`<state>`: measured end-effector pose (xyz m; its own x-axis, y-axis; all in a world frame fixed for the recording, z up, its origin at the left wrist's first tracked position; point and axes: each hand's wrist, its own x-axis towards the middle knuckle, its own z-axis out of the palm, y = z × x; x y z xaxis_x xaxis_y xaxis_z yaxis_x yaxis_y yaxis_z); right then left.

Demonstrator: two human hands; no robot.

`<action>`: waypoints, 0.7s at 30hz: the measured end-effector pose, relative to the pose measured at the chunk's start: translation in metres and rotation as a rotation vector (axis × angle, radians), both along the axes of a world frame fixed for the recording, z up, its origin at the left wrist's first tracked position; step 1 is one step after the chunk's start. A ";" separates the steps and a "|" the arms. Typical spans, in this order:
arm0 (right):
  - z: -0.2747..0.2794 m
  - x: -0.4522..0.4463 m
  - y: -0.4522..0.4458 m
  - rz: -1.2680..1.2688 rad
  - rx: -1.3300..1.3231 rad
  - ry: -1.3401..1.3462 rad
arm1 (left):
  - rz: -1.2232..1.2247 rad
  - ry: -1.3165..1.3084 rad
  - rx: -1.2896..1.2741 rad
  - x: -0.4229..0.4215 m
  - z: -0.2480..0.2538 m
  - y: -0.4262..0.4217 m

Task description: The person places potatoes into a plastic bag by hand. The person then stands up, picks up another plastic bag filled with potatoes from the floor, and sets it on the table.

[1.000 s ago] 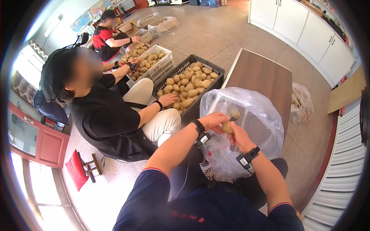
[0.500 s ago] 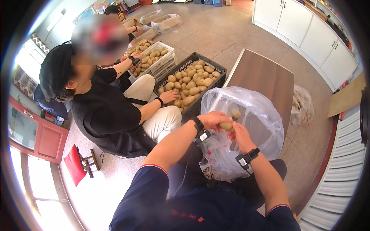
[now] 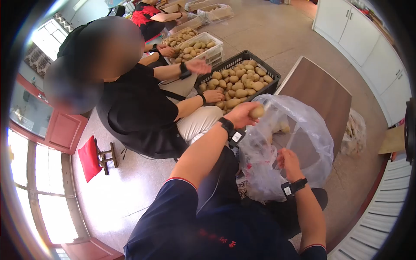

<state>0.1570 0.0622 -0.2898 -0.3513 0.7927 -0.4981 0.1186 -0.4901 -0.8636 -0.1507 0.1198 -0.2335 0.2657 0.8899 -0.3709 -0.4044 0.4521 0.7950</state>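
Observation:
My left hand (image 3: 243, 115) holds a potato (image 3: 257, 111) between the black crate and the clear plastic bag, with its fingers wrapped round it. My right hand (image 3: 289, 162) is lower, in front of the bag's opening, its fingers curled; whether anything small is in them cannot be made out. The clear plastic bag (image 3: 318, 123) stands wide open against a brown wooden surface (image 3: 314, 86), and a potato (image 3: 284, 127) shows through it. Just beyond my left hand is the black crate (image 3: 275, 74), full of potatoes.
On my left sits a co-worker (image 3: 130, 108) in black, one hand in the black crate and the other raised over its near edge. Behind are white crates (image 3: 215, 55) of potatoes and another person (image 3: 149, 17). A red stool (image 3: 89, 159) stands at left, another bag (image 3: 355, 132) at right.
My left hand has moved away from my right with the potato, up toward the black crate. My right hand has dropped lower. The co-worker has raised one hand. The whole view has shifted.

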 end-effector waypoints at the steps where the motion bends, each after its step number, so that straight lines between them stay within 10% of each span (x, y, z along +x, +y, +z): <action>1: 0.000 0.001 0.000 -0.014 0.003 -0.003 | 0.122 -0.034 -0.048 -0.005 -0.005 0.003; 21: -0.040 0.001 -0.013 0.066 -0.019 0.019 | 0.779 -0.170 -0.153 -0.067 -0.063 0.030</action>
